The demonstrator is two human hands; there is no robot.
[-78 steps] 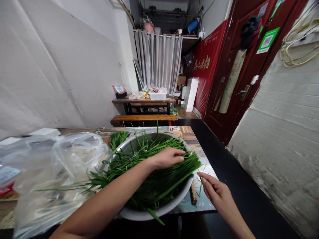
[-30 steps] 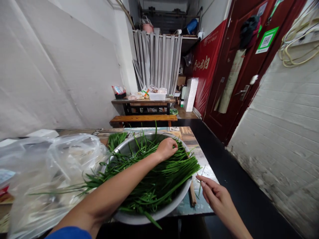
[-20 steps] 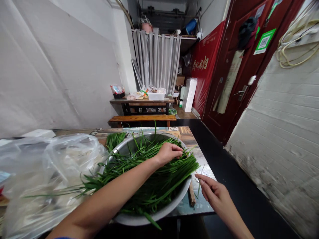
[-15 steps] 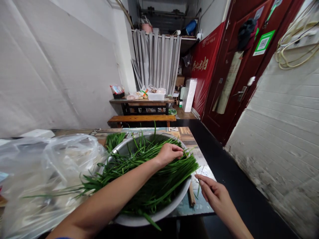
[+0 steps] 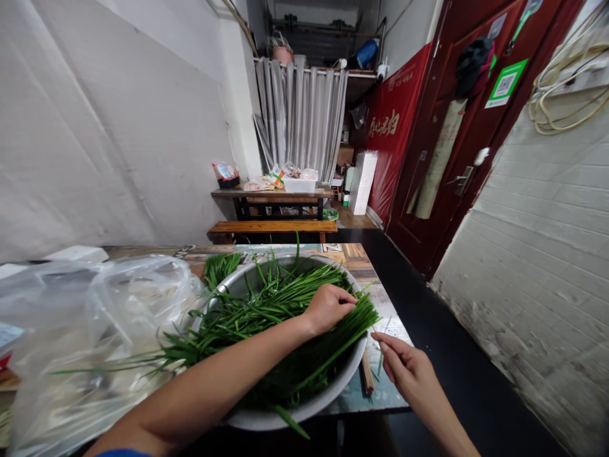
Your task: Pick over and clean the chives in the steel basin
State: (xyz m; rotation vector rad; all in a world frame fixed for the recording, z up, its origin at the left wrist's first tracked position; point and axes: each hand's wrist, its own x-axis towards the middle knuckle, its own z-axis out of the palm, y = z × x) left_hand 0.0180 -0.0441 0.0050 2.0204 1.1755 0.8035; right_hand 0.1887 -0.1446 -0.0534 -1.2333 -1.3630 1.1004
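— How far along are you with the chives [image 5: 266,317]?

— Judging by the pile, not far. The metal bowl [image 5: 333,387] at the table's [image 5: 380,298] right-hand end is heaped, with the cut ends bunched toward its right rim and the leafy tips trailing over the left rim onto the clear plastic bag [image 5: 95,317]. A smaller tuft of greens lies on the table just behind the bowl's far-left rim. Only a few loose scraps sit on the table by its right edge, so most of the bunch looks unsorted.

— What is your left hand [image 5: 328,308] doing?

— It rests on top of the chives near the bowl's right rim. Your fingers [image 5: 349,303] are curled down and mostly closed over a few stalks close to their cut ends; whether you have pinched them or are only pressing on them, I cannot tell.

— And your right hand [image 5: 409,371]?

— It hovers off the table's right front corner, just beside the bowl and not touching it. The hand is loosely open, fingers extended toward the bowl, with the thumb and forefinger tips drawn near each other. There may be a thin stalk between them, but it is too small to be sure.

— Anything else close by?

— A pair of wooden chopsticks [image 5: 366,376] lies on the table, between the bowl and your right hand.
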